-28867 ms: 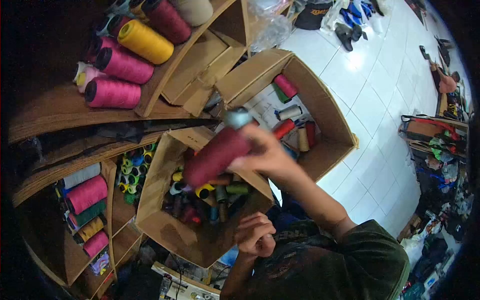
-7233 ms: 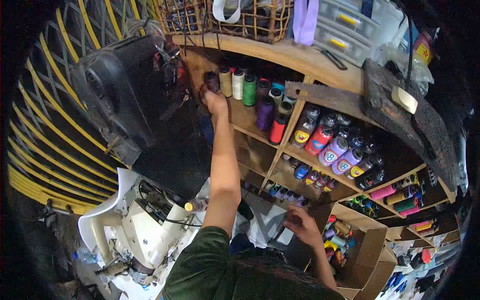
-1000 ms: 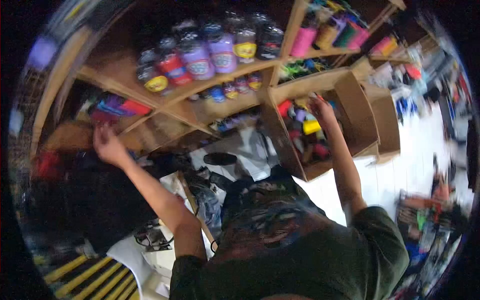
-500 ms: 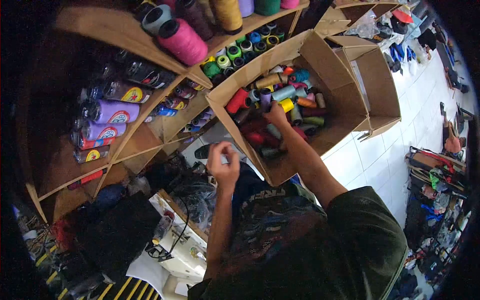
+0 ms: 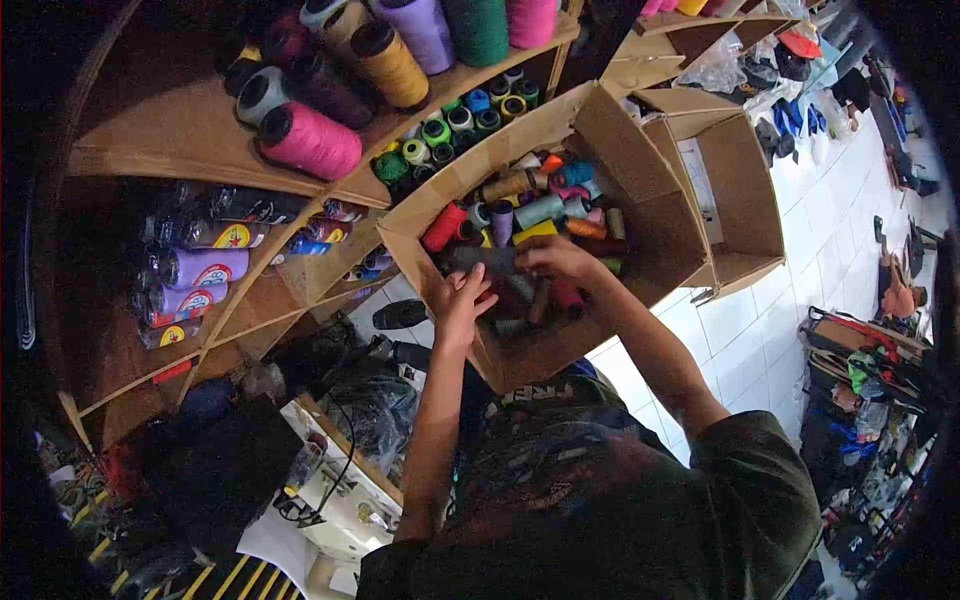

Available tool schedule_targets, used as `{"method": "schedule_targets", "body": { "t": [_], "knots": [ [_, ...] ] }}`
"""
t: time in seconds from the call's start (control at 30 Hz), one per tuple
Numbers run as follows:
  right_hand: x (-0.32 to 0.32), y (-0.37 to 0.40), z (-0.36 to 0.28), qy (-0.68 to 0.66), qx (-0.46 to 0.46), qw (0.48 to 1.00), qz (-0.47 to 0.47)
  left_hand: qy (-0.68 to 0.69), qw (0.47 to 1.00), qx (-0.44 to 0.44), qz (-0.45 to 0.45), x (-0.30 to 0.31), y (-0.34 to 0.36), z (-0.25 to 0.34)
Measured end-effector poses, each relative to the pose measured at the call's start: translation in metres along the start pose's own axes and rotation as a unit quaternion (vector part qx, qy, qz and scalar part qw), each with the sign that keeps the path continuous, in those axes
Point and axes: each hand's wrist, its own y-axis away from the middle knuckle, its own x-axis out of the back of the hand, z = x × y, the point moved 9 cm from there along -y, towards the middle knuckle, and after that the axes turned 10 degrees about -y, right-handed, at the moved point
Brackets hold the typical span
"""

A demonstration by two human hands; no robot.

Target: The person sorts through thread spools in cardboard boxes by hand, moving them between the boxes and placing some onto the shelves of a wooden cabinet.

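Note:
A cardboard box [image 5: 660, 145] full of thread spools in many colours stands in front of me. My right hand [image 5: 560, 260] is inside it, fingers closed at the end of a dark grey thread spool [image 5: 485, 263] that is blurred by motion. My left hand [image 5: 462, 308], fingers apart and bare, hovers at the box's left wall, just below that spool. Around them lie a red spool [image 5: 443, 227], a purple spool [image 5: 502, 222], a pale green spool [image 5: 540, 210] and an orange spool [image 5: 586, 228]. Spools under my right hand are partly hidden.
Wooden shelves [image 5: 130, 160] to the left hold large thread cones, including a pink cone [image 5: 312, 142], and wrapped spools. A second cardboard box [image 5: 745, 190] adjoins the first. A white sewing machine [image 5: 345, 510] stands lower left; white floor tiles [image 5: 730, 310] lie to the right.
My right hand has moved back from the purple spool and now grips a dark grey one. My left hand has come up to the box and its fingers have spread. The view has shifted.

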Motion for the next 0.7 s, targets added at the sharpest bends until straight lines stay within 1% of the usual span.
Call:
{"method": "schedule_targets", "body": {
  "t": [0.03, 0.07, 0.13, 0.17, 0.2, 0.23, 0.3, 0.33, 0.37, 0.43, 0.47, 0.5, 0.53, 0.57, 0.6, 0.63, 0.67, 0.7],
  "knots": [
    [-0.011, 0.008, -0.006, 0.007, 0.017, 0.999, -0.038, 0.005, 1.0, -0.012, 0.018, 0.001, -0.001, 0.004],
    [-0.019, 0.011, -0.008, 0.057, 0.012, 0.997, -0.057, 0.01, 0.999, -0.023, 0.035, 0.002, -0.001, 0.007],
    [-0.025, 0.01, -0.017, 0.078, 0.012, 0.992, -0.097, 0.033, 0.996, -0.049, 0.069, 0.0, 0.007, 0.024],
    [-0.029, 0.006, -0.02, 0.089, 0.012, 0.989, -0.119, 0.026, 0.996, -0.055, 0.07, -0.001, 0.008, 0.03],
    [-0.037, 0.0, -0.032, 0.119, 0.044, 0.982, -0.139, 0.019, 0.995, -0.06, 0.073, 0.002, 0.01, 0.033],
    [-0.047, -0.005, -0.038, 0.158, 0.046, 0.972, -0.169, 0.012, 0.995, -0.066, 0.077, 0.005, 0.011, 0.037],
    [-0.065, -0.013, -0.049, 0.234, 0.052, 0.944, -0.227, 0.042, 0.991, -0.079, 0.102, 0.017, 0.004, 0.038],
    [-0.066, -0.02, -0.046, 0.127, 0.04, 0.958, -0.255, 0.056, 0.988, -0.086, 0.114, 0.022, 0.004, 0.041],
    [-0.057, -0.031, -0.039, 0.084, -0.009, 0.963, -0.256, 0.059, 0.987, -0.103, 0.108, 0.025, 0.007, 0.045],
    [-0.027, -0.059, -0.055, 0.083, -0.035, 0.98, -0.178, 0.068, 0.983, -0.138, 0.101, 0.025, 0.022, 0.064],
    [0.002, -0.088, -0.066, 0.268, 0.061, 0.959, -0.077, 0.114, 0.978, -0.146, 0.098, 0.022, 0.031, 0.072],
    [0.023, -0.11, -0.071, 0.436, 0.159, 0.885, 0.028, 0.118, 0.978, -0.148, 0.09, 0.021, 0.04, 0.08],
    [0.032, -0.115, -0.071, 0.539, 0.211, 0.81, 0.095, 0.122, 0.978, -0.15, 0.082, 0.022, 0.049, 0.086],
    [0.037, -0.117, -0.073, 0.626, 0.262, 0.716, 0.161, 0.125, 0.977, -0.154, 0.074, 0.024, 0.056, 0.09],
    [0.036, -0.117, -0.075, 0.696, 0.31, 0.607, 0.225, 0.141, 0.974, -0.166, 0.069, 0.031, 0.059, 0.085],
    [0.045, -0.128, -0.062, 0.7, 0.259, 0.626, 0.227, 0.138, 0.973, -0.174, 0.064, 0.036, 0.067, 0.088],
    [0.061, -0.148, -0.047, 0.736, 0.108, 0.637, 0.203, 0.136, 0.972, -0.183, 0.059, 0.039, 0.077, 0.093],
    [0.054, -0.149, -0.05, 0.754, 0.159, 0.604, 0.202, 0.135, 0.97, -0.194, 0.057, 0.042, 0.088, 0.099]
  ]
}}
